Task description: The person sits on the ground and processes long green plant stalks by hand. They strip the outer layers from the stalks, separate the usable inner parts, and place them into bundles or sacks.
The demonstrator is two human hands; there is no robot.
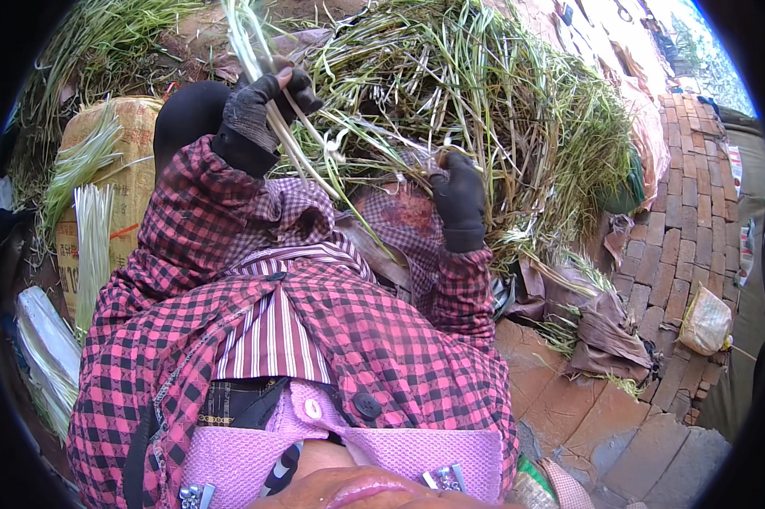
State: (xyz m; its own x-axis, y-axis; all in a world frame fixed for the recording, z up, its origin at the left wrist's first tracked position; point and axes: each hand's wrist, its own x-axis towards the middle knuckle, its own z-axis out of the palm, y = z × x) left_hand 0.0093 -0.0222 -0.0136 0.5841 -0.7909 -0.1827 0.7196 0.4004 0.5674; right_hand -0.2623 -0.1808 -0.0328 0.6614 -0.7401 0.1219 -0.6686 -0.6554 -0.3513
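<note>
My left hand (pixel 265 105), in a dark glove with a bare fingertip showing, is raised at the upper left. It grips a small bunch of long pale plant stems (pixel 277 130) that slant down towards my lap. To the right, my right hand (pixel 460 197), also in a dark glove, is curled round thin stems at the near edge of a large heap of green and dry stalks (pixel 446 76). Its fingertips are partly hidden among them. One green stem (pixel 373 232) hangs over the checked cloth (pixel 401 213) on my lap.
A yellow printed sack (pixel 137 184) at the left bears trimmed pale stem bundles (pixel 93 248). Another bundle (pixel 48 356) lies lower left, and more greens (pixel 122 32) lie behind. Right of me are crumpled brown cloth (pixel 611 337), brick paving (pixel 681 210) and a small whitish bag (pixel 705 321).
</note>
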